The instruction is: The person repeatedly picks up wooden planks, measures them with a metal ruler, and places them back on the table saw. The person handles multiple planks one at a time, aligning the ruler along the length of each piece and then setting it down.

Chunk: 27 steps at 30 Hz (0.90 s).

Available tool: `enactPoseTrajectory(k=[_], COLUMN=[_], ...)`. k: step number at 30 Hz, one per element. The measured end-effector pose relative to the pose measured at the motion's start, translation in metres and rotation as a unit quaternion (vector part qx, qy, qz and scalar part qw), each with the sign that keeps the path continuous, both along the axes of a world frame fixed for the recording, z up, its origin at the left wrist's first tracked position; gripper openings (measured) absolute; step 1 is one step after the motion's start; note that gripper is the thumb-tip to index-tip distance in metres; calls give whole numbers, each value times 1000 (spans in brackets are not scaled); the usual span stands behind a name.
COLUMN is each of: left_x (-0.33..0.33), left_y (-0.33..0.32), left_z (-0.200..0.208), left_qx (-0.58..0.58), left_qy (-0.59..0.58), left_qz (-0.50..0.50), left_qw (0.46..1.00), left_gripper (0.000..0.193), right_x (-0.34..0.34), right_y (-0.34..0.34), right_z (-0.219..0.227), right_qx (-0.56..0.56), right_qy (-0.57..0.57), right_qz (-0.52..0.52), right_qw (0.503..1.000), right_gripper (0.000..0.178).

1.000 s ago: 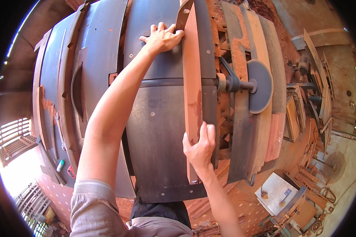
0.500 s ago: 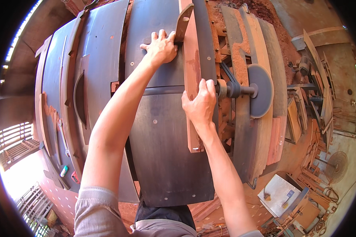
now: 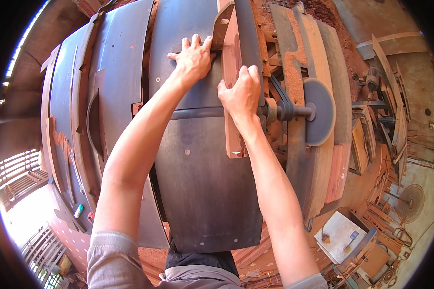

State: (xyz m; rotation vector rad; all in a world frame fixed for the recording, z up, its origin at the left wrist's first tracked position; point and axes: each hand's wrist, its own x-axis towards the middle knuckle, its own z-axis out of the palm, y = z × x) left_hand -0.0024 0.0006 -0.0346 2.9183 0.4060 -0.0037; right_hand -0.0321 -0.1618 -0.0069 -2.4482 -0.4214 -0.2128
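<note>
A long reddish wooden board (image 3: 231, 57) lies lengthwise on the dark metal bed (image 3: 205, 178) of a planing machine, across the cylindrical cutter shaft (image 3: 197, 113). My right hand (image 3: 242, 95) is closed over the board, thumb on its left side and fingers toward its right. To the left of the board, my left hand (image 3: 193, 61) rests with fingers spread on the far plate, its right edge close to the wood; whether it touches is hard to tell. Just beyond that hand, a curved metal plate (image 3: 220, 25) stands against the board.
Right of the bed, a belt and pulley (image 3: 285, 110) lead along the shaft to a grey round disc (image 3: 319, 112). At left, a saw blade (image 3: 93, 123) protrudes from another plate, near a wrench (image 3: 75, 171). Wood scraps and a fan (image 3: 411, 202) are at far right.
My right hand and the board have slid forward, away from me, bringing the board's near end closer to the cutter shaft. My left hand stays in nearly the same place.
</note>
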Motion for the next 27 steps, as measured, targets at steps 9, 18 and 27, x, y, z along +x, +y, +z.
enactPoseTrajectory(k=[9,18,27], left_x=[31,82,98], left_y=[12,32,60], left_z=[10,-8,17], left_qx=[-7,23,55], left_qy=[35,-19,28], left_qz=[11,14,2], left_qw=[999,999,998], left_gripper=[53,53,53], right_x=[41,97,123], right_y=[20,42,70], right_z=[-4,-13,-6], right_qx=[-12,-17,-37], right_qy=[-17,-43,-35], right_qz=[-8,-13,-25], right_qw=[1000,999,998], right_gripper=[35,40,46])
